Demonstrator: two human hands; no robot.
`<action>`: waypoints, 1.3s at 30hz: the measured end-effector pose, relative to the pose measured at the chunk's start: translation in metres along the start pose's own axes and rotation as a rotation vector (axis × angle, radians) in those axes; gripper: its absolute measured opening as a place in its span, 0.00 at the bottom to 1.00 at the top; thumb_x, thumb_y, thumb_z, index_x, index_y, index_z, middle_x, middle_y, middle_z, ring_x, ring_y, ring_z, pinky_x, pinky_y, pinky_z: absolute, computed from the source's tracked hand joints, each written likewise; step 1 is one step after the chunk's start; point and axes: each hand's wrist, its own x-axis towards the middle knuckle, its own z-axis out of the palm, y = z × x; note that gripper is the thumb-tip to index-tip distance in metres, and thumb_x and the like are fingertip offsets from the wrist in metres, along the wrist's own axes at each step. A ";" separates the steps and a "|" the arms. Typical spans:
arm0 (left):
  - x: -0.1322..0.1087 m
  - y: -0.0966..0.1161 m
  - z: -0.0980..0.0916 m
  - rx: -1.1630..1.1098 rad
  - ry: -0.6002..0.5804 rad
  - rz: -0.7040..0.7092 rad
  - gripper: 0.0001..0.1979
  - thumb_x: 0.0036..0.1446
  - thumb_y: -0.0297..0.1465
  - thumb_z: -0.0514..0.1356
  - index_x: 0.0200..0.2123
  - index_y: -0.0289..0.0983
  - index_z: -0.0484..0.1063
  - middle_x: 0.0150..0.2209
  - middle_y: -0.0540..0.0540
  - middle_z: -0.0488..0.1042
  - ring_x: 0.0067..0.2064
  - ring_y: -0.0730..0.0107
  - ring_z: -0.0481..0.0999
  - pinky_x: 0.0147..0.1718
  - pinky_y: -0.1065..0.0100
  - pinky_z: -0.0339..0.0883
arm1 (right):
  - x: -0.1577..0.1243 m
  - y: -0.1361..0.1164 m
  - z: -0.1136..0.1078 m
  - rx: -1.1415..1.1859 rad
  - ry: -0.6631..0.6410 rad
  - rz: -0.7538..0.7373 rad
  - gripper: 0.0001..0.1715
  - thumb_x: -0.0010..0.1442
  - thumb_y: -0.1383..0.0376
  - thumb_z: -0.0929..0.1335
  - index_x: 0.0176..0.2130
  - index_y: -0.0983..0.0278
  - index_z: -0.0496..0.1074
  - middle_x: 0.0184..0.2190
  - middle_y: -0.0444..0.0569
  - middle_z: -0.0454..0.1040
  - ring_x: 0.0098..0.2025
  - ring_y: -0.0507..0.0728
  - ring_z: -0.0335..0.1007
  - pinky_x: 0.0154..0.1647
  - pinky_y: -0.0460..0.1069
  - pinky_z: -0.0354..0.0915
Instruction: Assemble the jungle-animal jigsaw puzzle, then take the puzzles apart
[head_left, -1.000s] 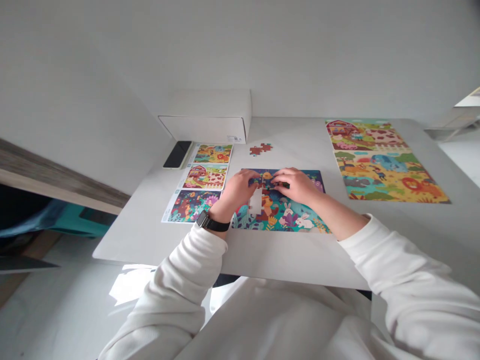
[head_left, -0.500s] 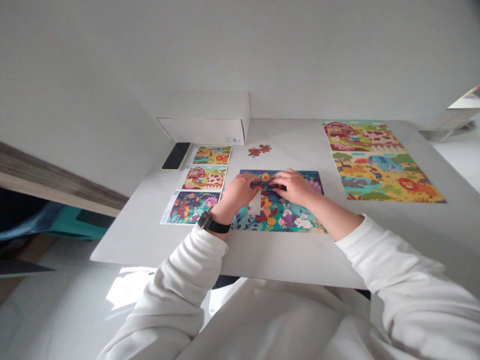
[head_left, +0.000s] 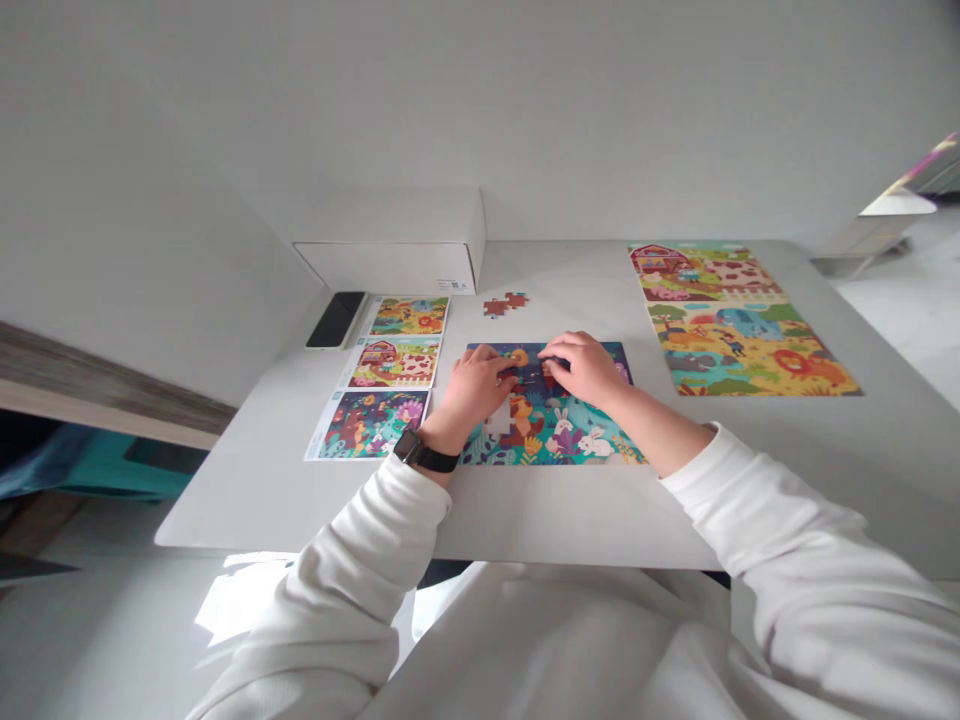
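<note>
A colourful jigsaw puzzle (head_left: 596,441) of rabbits, a fox and plants lies on the table, with a pale gap in its left part. My left hand (head_left: 477,387), with a black watch at the wrist, rests on the puzzle's upper left, fingers stretched out and thumb apart. Across from it, my right hand (head_left: 585,366) is at the upper middle, its fingers bent toward the thumb round a dark puzzle piece (head_left: 556,363), which they mostly hide. Two or so loose puzzle pieces (head_left: 506,304), brown side up, lie beyond the puzzle.
A picture sheet (head_left: 318,446) with three scenes lies left of the puzzle, below a phone (head_left: 337,320). Behind them a white box (head_left: 386,265) stands against the wall. Two joined farm and safari pictures (head_left: 750,345) lie at the right of the white table (head_left: 555,515).
My hands have moved slightly apart over the upper puzzle, and the left fingers now lie flatter. The whole view has shifted a little; the loose pieces have stayed on the table.
</note>
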 end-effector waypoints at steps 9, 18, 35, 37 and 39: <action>-0.001 0.005 -0.002 -0.011 0.014 -0.020 0.18 0.66 0.36 0.64 0.57 0.46 0.83 0.54 0.39 0.77 0.58 0.48 0.75 0.60 0.51 0.70 | -0.003 -0.003 0.002 -0.012 -0.097 -0.031 0.18 0.65 0.74 0.70 0.44 0.56 0.88 0.44 0.51 0.82 0.48 0.62 0.75 0.57 0.58 0.69; 0.001 0.003 0.002 -0.024 0.024 -0.039 0.16 0.65 0.37 0.66 0.55 0.46 0.83 0.54 0.39 0.77 0.58 0.47 0.74 0.60 0.50 0.70 | -0.003 0.000 0.003 -0.031 -0.157 -0.024 0.19 0.66 0.73 0.69 0.44 0.56 0.88 0.43 0.51 0.82 0.47 0.62 0.76 0.56 0.58 0.70; 0.001 0.001 0.003 0.017 0.005 -0.034 0.17 0.66 0.36 0.64 0.56 0.47 0.82 0.55 0.38 0.76 0.59 0.45 0.74 0.59 0.49 0.70 | -0.006 -0.008 -0.002 -0.122 -0.219 -0.075 0.20 0.65 0.73 0.69 0.48 0.56 0.87 0.49 0.49 0.83 0.52 0.62 0.77 0.60 0.58 0.70; 0.001 0.000 0.002 0.015 -0.003 -0.033 0.17 0.66 0.36 0.64 0.56 0.46 0.82 0.55 0.38 0.76 0.59 0.45 0.74 0.59 0.49 0.71 | -0.005 -0.009 -0.002 -0.120 -0.225 -0.089 0.21 0.65 0.74 0.69 0.48 0.57 0.87 0.51 0.50 0.83 0.53 0.63 0.77 0.61 0.59 0.69; 0.002 -0.001 0.001 0.006 -0.003 -0.026 0.17 0.66 0.35 0.64 0.56 0.46 0.83 0.55 0.38 0.76 0.59 0.46 0.74 0.60 0.49 0.70 | -0.005 -0.010 -0.003 -0.119 -0.229 -0.099 0.21 0.65 0.74 0.68 0.49 0.58 0.87 0.53 0.50 0.83 0.54 0.64 0.76 0.62 0.60 0.69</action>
